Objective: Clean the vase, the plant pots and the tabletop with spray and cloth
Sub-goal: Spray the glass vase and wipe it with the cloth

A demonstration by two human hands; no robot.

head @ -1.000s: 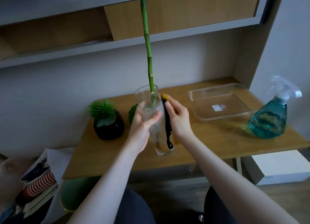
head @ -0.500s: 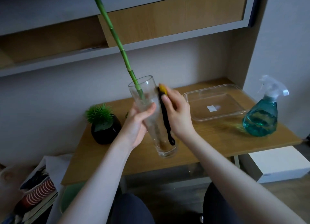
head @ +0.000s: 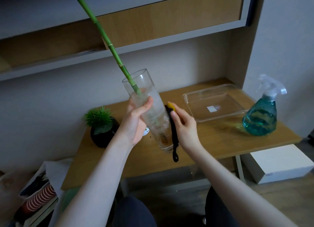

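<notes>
My left hand grips a tall clear glass vase, held above the wooden tabletop and tilted so its mouth leans left. A long green bamboo stem stands in the vase and slants up to the upper left. My right hand presses a black and yellow cloth against the vase's right side; a black loop of it hangs below the base. A black plant pot with spiky green leaves sits at the table's left. The teal spray bottle stands at the right.
A clear plastic tray lies at the back right of the table. A small white object peeks out behind my left hand. Shelves run overhead. A white box sits on the floor to the right, bags and books at lower left.
The vase has tipped further left, carrying the bamboo stem from upright to a strong slant. My right hand with the cloth has slid down the vase's side.
</notes>
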